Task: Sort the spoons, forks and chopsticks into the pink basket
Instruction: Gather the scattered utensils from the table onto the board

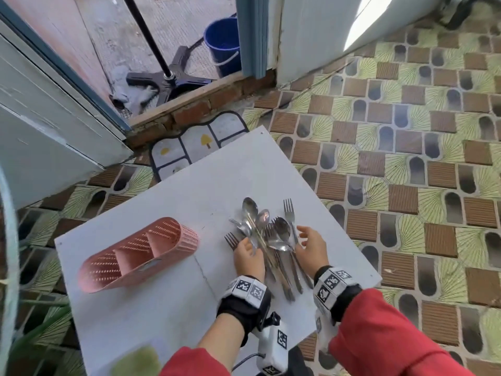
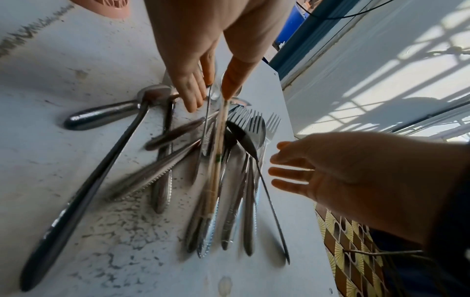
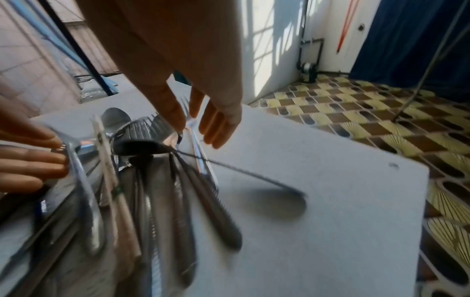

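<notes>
Between both hands: cutlery pile [image 1: 267, 240] | left hand [image 1: 249, 258] grip apart, fingertips touching | right hand [image 1: 311, 249] grip apart, beside

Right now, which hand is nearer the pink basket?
Left. The left hand rests on the pile of cutlery, on the side facing the pink basket, bare table between them. The right hand is on the pile's far side.
</notes>
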Demonstrator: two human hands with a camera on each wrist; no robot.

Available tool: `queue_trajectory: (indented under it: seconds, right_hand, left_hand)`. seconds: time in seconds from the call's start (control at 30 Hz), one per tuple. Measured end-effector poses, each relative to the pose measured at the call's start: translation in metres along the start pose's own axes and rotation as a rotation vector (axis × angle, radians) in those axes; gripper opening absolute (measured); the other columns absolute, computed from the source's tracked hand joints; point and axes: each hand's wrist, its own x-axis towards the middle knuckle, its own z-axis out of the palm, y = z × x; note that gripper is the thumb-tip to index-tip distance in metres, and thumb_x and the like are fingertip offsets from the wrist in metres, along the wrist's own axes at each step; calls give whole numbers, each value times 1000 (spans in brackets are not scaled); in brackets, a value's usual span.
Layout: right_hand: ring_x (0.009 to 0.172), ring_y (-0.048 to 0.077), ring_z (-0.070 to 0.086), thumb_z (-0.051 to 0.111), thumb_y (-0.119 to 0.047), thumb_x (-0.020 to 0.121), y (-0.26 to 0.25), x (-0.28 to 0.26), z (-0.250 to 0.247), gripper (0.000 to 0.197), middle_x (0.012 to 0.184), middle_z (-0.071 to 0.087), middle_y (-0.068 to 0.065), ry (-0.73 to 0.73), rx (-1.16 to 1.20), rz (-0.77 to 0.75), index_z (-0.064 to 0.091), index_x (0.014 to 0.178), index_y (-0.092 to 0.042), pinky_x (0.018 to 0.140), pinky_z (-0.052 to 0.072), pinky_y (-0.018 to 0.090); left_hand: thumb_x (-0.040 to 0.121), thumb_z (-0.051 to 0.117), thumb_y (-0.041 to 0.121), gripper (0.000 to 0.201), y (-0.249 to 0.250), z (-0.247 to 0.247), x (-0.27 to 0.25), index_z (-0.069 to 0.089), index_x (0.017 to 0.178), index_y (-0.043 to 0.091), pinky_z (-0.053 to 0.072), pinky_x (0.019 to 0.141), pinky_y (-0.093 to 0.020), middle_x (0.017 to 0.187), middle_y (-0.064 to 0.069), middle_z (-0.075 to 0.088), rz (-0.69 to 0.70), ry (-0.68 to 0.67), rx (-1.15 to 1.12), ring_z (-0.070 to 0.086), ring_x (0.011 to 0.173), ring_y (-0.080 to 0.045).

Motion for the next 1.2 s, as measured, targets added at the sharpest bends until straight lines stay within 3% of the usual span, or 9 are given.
queue_trajectory:
  seconds: [0.1,0.27,0.47,0.73,0.83,0.93,1.0,1.07,1.2]
  right_hand:
    - [108,31,56,54,-4,88,-4,-2,-6,36,121,56,19,-89,-63,11,53,125,0,94,42,34]
    - [109,29,56,56,-7,86,-1,-5,-12,38,122,57,16,-125,-86,24,55,124,-4,96,43,34]
    - [92,23,57,51,2,86,1,-30,-23,28,108,60,14,-104,-22,65,59,111,-5,81,48,30]
    - [84,22,58,50,6,87,-31,-97,-26,21,93,62,9,-238,33,-5,60,96,-10,69,48,27]
    - [75,19,58,54,4,85,-62,-131,-11,18,84,63,5,-358,41,-101,63,88,-11,62,45,21]
    - [65,18,57,57,6,80,-103,-173,13,20,73,65,5,-463,46,-247,67,83,-11,58,46,17]
    - [61,19,59,59,6,76,-131,-201,32,27,69,67,7,-541,20,-359,68,77,-19,63,48,28]
    - [58,17,61,59,6,74,-159,-229,53,29,67,68,8,-630,3,-444,68,74,-22,63,49,31]
    - [57,12,58,55,6,78,-207,-296,100,25,69,67,6,-856,-34,-558,67,79,-16,58,45,21]
  left_hand:
    - [87,50,-5,44,0,-4,-3,45,130,-1,42,90,-23,128,-18,53,-4,-6,14,54,117,-27]
    - [87,51,-2,40,-3,-11,-9,49,126,4,41,88,-24,127,-15,53,30,16,46,55,113,-25]
    - [85,50,-1,27,-10,-40,-31,58,109,8,41,76,-21,113,-10,60,55,81,29,56,87,-15]
    - [84,51,-1,22,-24,-112,-87,58,88,20,40,72,-16,104,-7,61,91,163,-16,52,74,-6]
    - [83,57,3,24,-27,-146,-114,59,76,26,41,61,-6,89,-1,65,124,211,-105,58,73,-11]
    - [81,60,5,24,-32,-186,-138,60,71,27,46,65,-18,77,4,66,135,279,-198,62,76,-21]
    - [80,60,5,23,-36,-218,-153,62,71,26,49,69,-26,74,2,66,150,331,-248,62,75,-21]
    - [80,60,7,22,-44,-253,-167,62,71,27,49,71,-29,74,1,66,152,393,-302,61,74,-20]
    - [76,58,15,13,-67,-328,-196,64,70,25,47,68,-24,73,-1,67,206,547,-406,61,72,-18]
